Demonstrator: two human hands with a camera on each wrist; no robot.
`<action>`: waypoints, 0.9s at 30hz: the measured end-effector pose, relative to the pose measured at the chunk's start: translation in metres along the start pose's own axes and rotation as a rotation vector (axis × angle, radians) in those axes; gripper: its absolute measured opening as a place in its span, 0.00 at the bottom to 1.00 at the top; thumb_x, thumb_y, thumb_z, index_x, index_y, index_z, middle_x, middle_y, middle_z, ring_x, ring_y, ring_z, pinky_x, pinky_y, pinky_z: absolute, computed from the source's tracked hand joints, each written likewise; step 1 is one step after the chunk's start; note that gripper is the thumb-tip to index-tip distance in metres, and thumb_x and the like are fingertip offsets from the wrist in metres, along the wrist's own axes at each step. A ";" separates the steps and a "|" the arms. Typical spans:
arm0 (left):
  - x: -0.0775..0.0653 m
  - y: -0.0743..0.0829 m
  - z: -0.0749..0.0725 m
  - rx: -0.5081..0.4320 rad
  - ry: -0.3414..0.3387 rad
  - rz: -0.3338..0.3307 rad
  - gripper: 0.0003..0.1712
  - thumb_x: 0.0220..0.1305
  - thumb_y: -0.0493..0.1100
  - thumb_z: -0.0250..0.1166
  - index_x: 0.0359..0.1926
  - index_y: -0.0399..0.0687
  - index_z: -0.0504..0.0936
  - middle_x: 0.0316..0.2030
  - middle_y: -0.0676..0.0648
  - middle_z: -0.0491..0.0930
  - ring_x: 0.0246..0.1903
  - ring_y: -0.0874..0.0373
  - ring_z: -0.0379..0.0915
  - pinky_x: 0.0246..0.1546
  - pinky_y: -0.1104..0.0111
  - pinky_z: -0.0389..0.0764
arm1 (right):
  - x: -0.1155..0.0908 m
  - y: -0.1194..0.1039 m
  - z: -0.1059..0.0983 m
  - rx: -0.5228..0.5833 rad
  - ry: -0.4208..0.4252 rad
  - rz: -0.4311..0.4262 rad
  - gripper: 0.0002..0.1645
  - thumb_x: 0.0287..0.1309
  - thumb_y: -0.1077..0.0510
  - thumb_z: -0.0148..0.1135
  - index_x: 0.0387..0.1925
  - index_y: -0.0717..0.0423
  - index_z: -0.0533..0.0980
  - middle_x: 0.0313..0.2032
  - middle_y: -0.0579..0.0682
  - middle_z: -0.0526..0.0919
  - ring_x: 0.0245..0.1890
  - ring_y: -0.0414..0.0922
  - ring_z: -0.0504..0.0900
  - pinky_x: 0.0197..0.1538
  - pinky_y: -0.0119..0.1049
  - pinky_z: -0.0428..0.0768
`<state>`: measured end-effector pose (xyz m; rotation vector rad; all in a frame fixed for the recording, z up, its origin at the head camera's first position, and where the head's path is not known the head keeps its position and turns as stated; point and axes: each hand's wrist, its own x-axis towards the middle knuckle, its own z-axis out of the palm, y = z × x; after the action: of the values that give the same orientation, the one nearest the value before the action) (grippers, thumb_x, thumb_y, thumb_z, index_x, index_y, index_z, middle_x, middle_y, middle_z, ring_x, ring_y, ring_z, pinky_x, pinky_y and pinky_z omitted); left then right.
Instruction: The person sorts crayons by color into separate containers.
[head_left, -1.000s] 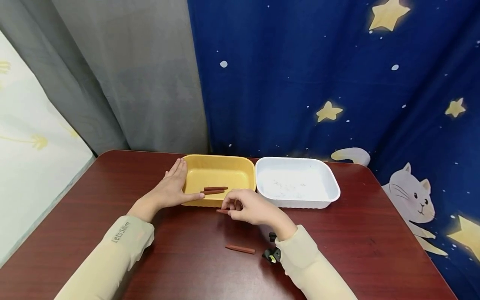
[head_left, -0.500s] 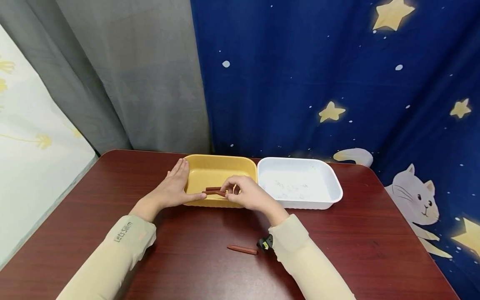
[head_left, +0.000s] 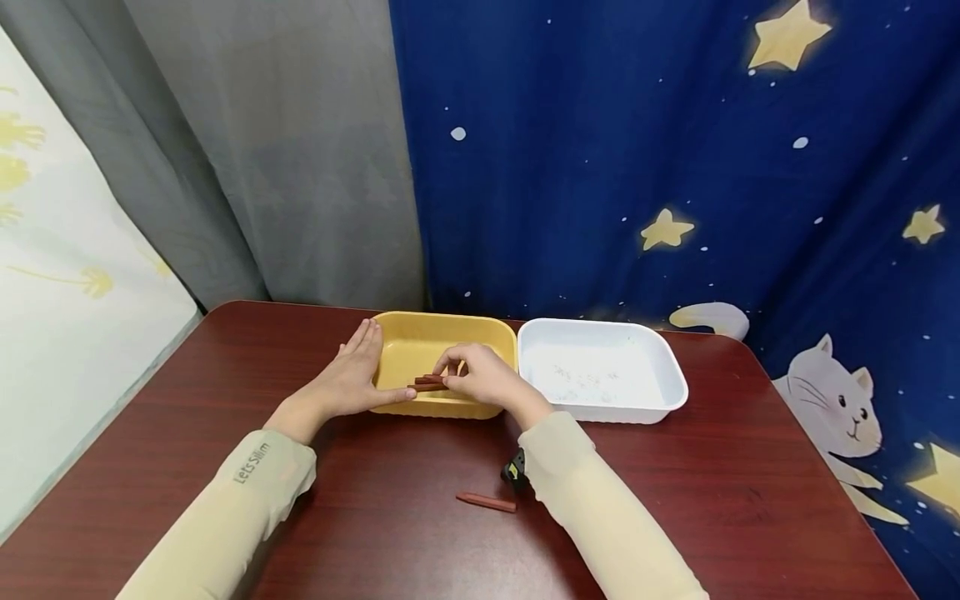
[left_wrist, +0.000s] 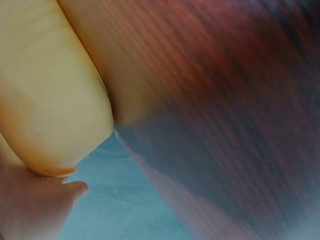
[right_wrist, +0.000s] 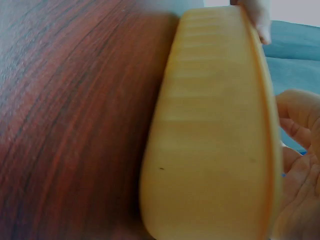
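A yellow tray [head_left: 442, 407] stands at the back of the table with several brown crayons [head_left: 424, 387] lying near its front wall. Straight fingers of my left hand [head_left: 341, 383] rest against its left end, and the thumb lies along the front rim. My right hand [head_left: 487, 379] reaches over the front rim and pinches a brown crayon beside the others; its fingertips partly cover the crayons' right ends. One more crayon [head_left: 486, 502] lies on the table in front. The right wrist view shows the tray's outer wall [right_wrist: 210, 125] and the curled right fingers beyond the rim.
A white tray [head_left: 600, 412] with faint grey marks inside stands just right of the yellow one. The dark red table [head_left: 735, 467] has a grey curtain [head_left: 322, 167] and a blue starry curtain [head_left: 555, 167] behind it.
My right hand has carried a crayon from in front of the yellow tray over its rim and down to the crayons inside. The left hand keeps its place on the tray.
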<state>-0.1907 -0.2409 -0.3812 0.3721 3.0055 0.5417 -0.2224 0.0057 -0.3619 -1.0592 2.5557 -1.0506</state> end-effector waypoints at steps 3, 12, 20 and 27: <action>0.000 0.000 -0.001 -0.003 0.003 0.001 0.76 0.52 0.79 0.62 0.76 0.27 0.36 0.78 0.31 0.33 0.78 0.37 0.28 0.72 0.36 0.47 | 0.007 0.004 0.004 -0.003 -0.003 0.004 0.09 0.58 0.66 0.63 0.40 0.57 0.85 0.33 0.50 0.85 0.31 0.43 0.77 0.35 0.27 0.74; -0.001 0.000 -0.001 -0.012 -0.005 0.000 0.76 0.53 0.78 0.62 0.76 0.27 0.35 0.78 0.31 0.32 0.78 0.38 0.27 0.72 0.37 0.47 | 0.023 0.016 0.016 0.023 -0.008 -0.003 0.10 0.60 0.68 0.62 0.39 0.56 0.86 0.36 0.50 0.87 0.31 0.40 0.76 0.35 0.27 0.74; -0.002 -0.001 0.002 -0.007 -0.014 -0.008 0.76 0.53 0.79 0.61 0.76 0.28 0.35 0.78 0.32 0.32 0.78 0.38 0.26 0.72 0.37 0.47 | 0.028 0.019 0.020 0.014 -0.038 0.063 0.11 0.62 0.67 0.62 0.40 0.54 0.87 0.37 0.49 0.88 0.35 0.41 0.77 0.40 0.29 0.75; 0.001 -0.001 0.002 -0.006 -0.008 -0.004 0.76 0.53 0.78 0.62 0.76 0.27 0.35 0.78 0.32 0.32 0.78 0.39 0.26 0.73 0.38 0.46 | 0.032 0.022 0.021 -0.023 -0.039 0.085 0.09 0.60 0.67 0.63 0.38 0.55 0.87 0.39 0.49 0.88 0.35 0.41 0.77 0.42 0.30 0.76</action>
<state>-0.1917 -0.2410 -0.3834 0.3665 2.9955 0.5474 -0.2488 -0.0163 -0.3886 -0.9572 2.5635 -0.9727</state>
